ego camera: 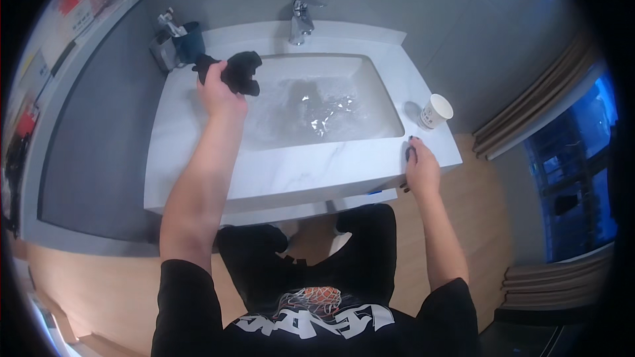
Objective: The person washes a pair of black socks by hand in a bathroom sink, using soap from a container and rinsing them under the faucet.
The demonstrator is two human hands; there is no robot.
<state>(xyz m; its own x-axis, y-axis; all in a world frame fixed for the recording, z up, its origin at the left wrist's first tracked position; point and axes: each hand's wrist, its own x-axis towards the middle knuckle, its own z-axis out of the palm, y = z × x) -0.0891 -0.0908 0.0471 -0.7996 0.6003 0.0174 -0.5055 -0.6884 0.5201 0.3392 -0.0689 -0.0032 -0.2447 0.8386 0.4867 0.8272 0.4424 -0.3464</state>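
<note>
My left hand (220, 90) holds a bunched black cloth item (241, 73) above the left rim of the washbasin (364, 72). Rippling, slightly cloudy water (297, 109) stands in the basin. At the counter's right front, my right hand (421, 163) has its fingers closed around a small dark object (410, 152), mostly hidden by them; I cannot tell what it is. Just beyond that hand is a white paper cup (436, 110) bearing writing. A chrome faucet (300, 25) rises behind the basin.
A dark teal cup (189, 42) and a grey cup (163, 50) with toothbrushes stand at the counter's back left. A grey partition (99, 124) borders the counter's left side. Brown curtains (526, 104) hang beside a window at the right.
</note>
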